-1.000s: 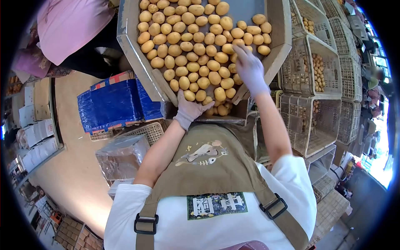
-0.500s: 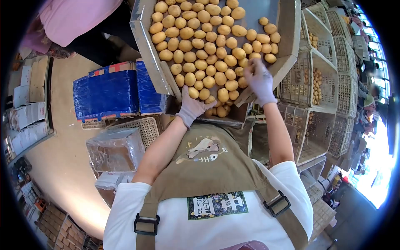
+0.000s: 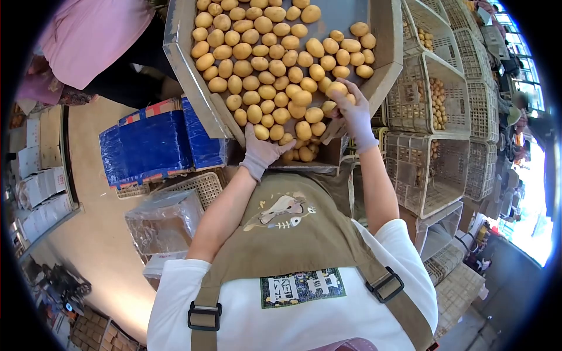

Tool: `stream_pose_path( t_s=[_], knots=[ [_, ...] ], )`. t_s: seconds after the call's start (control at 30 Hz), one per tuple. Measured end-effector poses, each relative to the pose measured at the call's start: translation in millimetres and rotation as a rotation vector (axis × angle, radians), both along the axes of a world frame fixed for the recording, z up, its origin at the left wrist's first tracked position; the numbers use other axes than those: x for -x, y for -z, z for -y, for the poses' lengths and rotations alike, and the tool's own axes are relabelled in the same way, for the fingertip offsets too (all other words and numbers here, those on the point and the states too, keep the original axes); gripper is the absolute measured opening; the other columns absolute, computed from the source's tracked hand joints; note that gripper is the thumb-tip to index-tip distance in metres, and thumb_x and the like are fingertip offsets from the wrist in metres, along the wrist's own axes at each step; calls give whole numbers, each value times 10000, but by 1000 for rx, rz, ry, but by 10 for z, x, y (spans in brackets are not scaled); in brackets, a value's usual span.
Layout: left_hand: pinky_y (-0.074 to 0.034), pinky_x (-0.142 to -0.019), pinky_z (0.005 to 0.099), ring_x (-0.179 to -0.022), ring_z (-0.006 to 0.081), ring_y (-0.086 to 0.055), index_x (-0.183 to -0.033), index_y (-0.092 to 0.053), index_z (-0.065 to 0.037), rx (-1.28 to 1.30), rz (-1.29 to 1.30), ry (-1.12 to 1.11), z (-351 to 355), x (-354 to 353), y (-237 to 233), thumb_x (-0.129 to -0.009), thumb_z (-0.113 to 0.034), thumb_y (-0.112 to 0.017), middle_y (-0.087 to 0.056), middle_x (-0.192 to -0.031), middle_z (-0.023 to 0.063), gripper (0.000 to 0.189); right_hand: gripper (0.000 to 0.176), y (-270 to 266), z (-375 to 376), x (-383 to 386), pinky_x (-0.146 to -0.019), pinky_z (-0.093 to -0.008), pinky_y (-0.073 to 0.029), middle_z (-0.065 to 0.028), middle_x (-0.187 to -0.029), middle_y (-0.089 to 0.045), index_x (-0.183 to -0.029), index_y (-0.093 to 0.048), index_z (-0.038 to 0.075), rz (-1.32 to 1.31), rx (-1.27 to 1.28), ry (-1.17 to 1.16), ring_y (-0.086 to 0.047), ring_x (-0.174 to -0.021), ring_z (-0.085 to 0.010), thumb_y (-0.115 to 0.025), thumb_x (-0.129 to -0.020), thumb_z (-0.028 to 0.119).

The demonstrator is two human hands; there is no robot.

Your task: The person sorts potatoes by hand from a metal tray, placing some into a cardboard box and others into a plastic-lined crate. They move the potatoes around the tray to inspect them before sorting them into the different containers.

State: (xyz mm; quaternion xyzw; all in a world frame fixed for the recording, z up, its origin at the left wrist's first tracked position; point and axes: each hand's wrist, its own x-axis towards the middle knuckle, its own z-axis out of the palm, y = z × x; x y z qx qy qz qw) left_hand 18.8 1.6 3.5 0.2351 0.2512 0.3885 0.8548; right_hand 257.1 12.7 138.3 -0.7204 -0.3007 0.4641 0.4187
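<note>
Many small yellow potatoes [image 3: 267, 92] cover the grey-floored sorting tray [image 3: 345, 14], whose raised sides narrow toward me. At its near mouth, my left hand [image 3: 263, 151], in a pale glove, lies with fingers and thumb spread against the lowest potatoes. My right hand [image 3: 356, 117], also gloved, is at the mouth's right side, its thumb and fingers closed on one potato [image 3: 336, 89]. Several more potatoes [image 3: 304, 154] lie just below the mouth, close to my apron [image 3: 293, 234]. The tips of my left fingers are partly hidden among the potatoes.
Stacked plastic crates [image 3: 404, 169] stand to the right, some holding potatoes. Left of the tray are blue-wrapped boxes [image 3: 146, 143], a plastic-wrapped carton [image 3: 164, 219] and a crate [image 3: 206, 188]. A person in a pink top [image 3: 96, 38] stands at the upper left.
My right hand, blurred earlier over the potatoes, now grips one at the tray's right side. My left hand stays at the mouth. The view has shifted, so the tray appears further left and higher.
</note>
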Motion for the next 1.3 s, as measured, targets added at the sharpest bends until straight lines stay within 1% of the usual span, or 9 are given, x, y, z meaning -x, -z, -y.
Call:
stream_pose_path(
  t_s=[0.07,0.27,0.53,0.67,0.77,1.03,1.13,1.17,1.3],
  knots=[
    [-340,-1108,652,-1451,364,-311,-1526,-295,-150,402,263,-2,-46,21,-5,-950,-588,-474,-343,-1573,106,745,399,171,141,-81,-738,-321,-573,-153,-1172,-675,-1356,-515,63,-888,-263,62,-667,-886,-192,-548,-1030,291],
    [-334,-1091,690,-1462,381,-287,-1522,-324,-153,630,387,19,-66,41,-34,-947,-646,-390,-313,-1588,121,760,421,-46,427,231,-979,-461,-539,-145,-1289,-611,-1424,-475,133,-1329,-477,202,-606,-1183,-331,-527,-1031,276],
    [-308,-1178,545,-1447,311,-330,-1512,-275,-112,226,290,18,-27,29,3,-968,-495,-547,-350,-1573,101,719,461,-274,1035,35,-699,-338,-584,-122,-1076,-637,-1383,-500,70,-228,-446,390,-637,-704,-176,-639,-970,219],
    [-315,-1142,642,-1455,345,-311,-1516,-298,-137,498,469,-10,-63,14,-89,-976,-536,-473,-327,-1582,112,694,435,-196,1897,-350,-871,-332,-559,-152,-1206,-653,-1338,-594,60,786,-350,273,-673,-999,-253,-675,-933,198],
    [-314,-1114,697,-1462,362,-296,-1509,-331,-156,631,531,-21,-95,1,-88,-988,-558,-391,-307,-1589,122,661,424,-122,2361,-558,-981,-457,-493,-181,-1233,-650,-1300,-646,121,1148,487,-72,-607,-1146,-369,-678,-878,135],
    [-327,-1087,711,-1442,379,-335,-1497,-360,-168,675,489,22,-66,39,28,-971,-609,-386,-343,-1574,106,687,379,-37,801,516,-1003,-469,-445,-134,-1189,-641,-1174,-671,96,1106,-471,-435,-594,-1122,-344,-729,-803,149],
    [-316,-1063,706,-1393,387,-402,-1460,-429,-197,756,141,5,-1,93,21,-988,-536,-393,-429,-1520,86,582,530,349,440,655,-1073,-498,-365,-156,-1347,-560,-1326,-595,139,1226,-264,-578,-528,-1237,-342,-685,-830,304],
    [-293,-1077,689,-1368,379,-425,-1451,-442,-202,447,-21,115,113,170,314,-988,-509,-416,-451,-1501,77,556,516,479,417,620,-1063,-512,-364,-145,-1318,-580,-1312,-613,154,1226,-160,-689,-529,-1235,-335,-687,-829,318],
    [-193,-1131,624,-1343,309,-440,-1435,-466,-238,635,-93,66,95,203,24,-953,-545,-505,-479,-1472,33,573,356,405,203,596,-970,-457,-440,-93,-1015,-689,-1158,-707,181,1359,-331,-526,-625,-1043,-304,-680,-835,329]
  ],
)
